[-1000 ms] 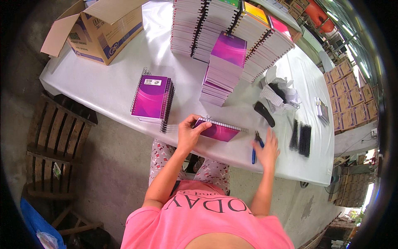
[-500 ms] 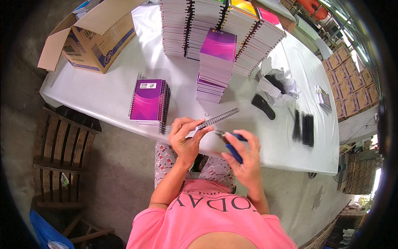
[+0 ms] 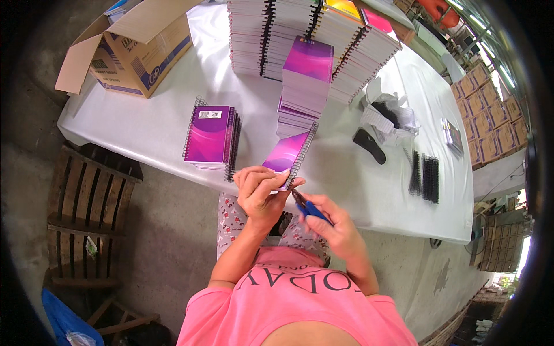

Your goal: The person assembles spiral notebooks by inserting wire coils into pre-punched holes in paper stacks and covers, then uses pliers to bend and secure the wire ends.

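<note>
My left hand (image 3: 259, 190) is closed on a small purple notebook (image 3: 287, 151), pinching its near end over the table's front edge. A dark spiral coil (image 3: 304, 151) runs along the notebook's right side. In my right hand (image 3: 332, 222) is a pair of blue-handled pliers (image 3: 314, 212). The pliers' jaws meet the near end of the coil, close by my left fingertips; whether they grip the wire is too small to tell. To the left lies a pile of purple spiral notebooks (image 3: 209, 135). Beyond the held notebook stands a tall stack of purple notebooks (image 3: 309, 69).
Tall stacks of coil-bound books (image 3: 248, 40) line the back of the white table (image 3: 144, 127). An open cardboard box (image 3: 135, 60) stands at far left. On the right are a black flat object (image 3: 369, 146), crumpled wrapping (image 3: 398, 118) and loose black coils (image 3: 430, 179).
The notebook has turned from edge-on to cover-up, its coil now pointing more away from me. My right hand has brought the pliers left and down to the coil's near end.
</note>
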Action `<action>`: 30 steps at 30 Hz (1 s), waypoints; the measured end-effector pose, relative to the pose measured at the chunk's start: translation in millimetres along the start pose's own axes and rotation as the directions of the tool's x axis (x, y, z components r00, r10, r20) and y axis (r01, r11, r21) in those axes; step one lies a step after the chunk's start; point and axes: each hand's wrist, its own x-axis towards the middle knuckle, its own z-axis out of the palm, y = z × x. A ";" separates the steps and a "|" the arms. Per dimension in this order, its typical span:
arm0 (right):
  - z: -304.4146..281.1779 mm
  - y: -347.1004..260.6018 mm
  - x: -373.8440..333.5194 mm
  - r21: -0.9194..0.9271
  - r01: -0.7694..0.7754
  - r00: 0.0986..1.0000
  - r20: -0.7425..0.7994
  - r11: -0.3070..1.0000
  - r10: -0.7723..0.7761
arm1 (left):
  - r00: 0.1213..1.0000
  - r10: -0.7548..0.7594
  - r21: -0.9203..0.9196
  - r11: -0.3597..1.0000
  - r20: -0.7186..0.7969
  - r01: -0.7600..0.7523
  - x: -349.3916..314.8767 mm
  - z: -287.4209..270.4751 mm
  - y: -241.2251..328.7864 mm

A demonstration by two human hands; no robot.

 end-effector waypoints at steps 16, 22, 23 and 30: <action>-64.0 94.0 -8.3 -0.841 -0.512 0.830 -0.537 0.174 -0.154 | 0.687 -0.690 -0.617 0.648 -0.228 0.446 17.1 -47.2 -1.4; 12.1 -23.4 73.4 -0.936 0.304 0.560 0.026 0.176 -0.828 | 0.826 -0.514 -0.508 0.788 -0.231 0.348 32.8 -71.4 -2.7; 26.9 -41.4 83.8 -0.916 0.399 0.487 0.180 0.034 -0.855 | 0.859 -0.498 -0.507 0.775 -0.122 0.377 38.8 -79.3 -1.5; 48.8 -56.6 206.6 0.039 0.358 0.932 -0.075 0.933 -0.355 | 0.871 -0.473 -0.085 0.881 -0.134 0.466 92.1 -100.1 -44.5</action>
